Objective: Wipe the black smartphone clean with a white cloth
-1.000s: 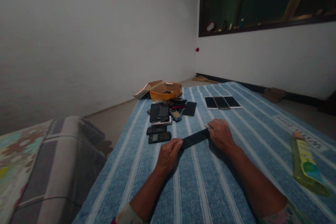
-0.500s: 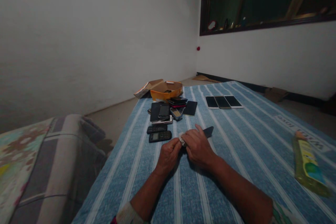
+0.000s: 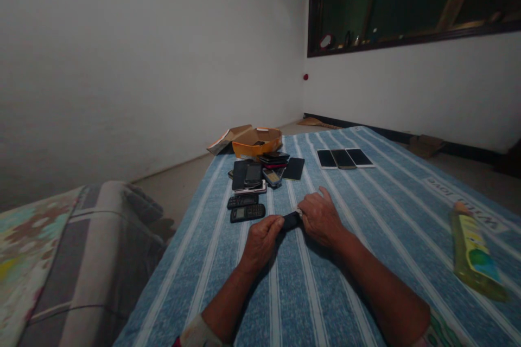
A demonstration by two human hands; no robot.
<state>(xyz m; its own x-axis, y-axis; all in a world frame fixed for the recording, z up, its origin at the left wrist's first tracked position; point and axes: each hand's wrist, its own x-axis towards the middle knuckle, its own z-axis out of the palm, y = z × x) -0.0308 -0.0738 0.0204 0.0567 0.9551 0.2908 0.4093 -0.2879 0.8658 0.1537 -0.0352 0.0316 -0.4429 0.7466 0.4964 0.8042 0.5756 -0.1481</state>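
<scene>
A dark phone (image 3: 290,220) is held up just above the striped cloth, its face tilted. My left hand (image 3: 261,239) is closed, pinching the phone's left end between thumb and fingers. At the phone's right end, my right hand (image 3: 321,217) is closed around a small white wipe (image 3: 299,211), with its index finger raised. Most of the wipe is hidden by the fingers. Left of my hands lie two black keypad phones (image 3: 247,213), one behind the other.
Behind those lies a pile of phones (image 3: 253,174), with an open orange box (image 3: 256,147) beyond it. Three white-edged phones (image 3: 340,159) lie side by side at the back right. A yellow-green bottle (image 3: 477,255) lies at the right on the blue striped cloth (image 3: 366,282).
My right hand, with the wipe, has slid right along the phone, away from my left hand. The phone's left part now shows between the hands; its right end no longer sticks out.
</scene>
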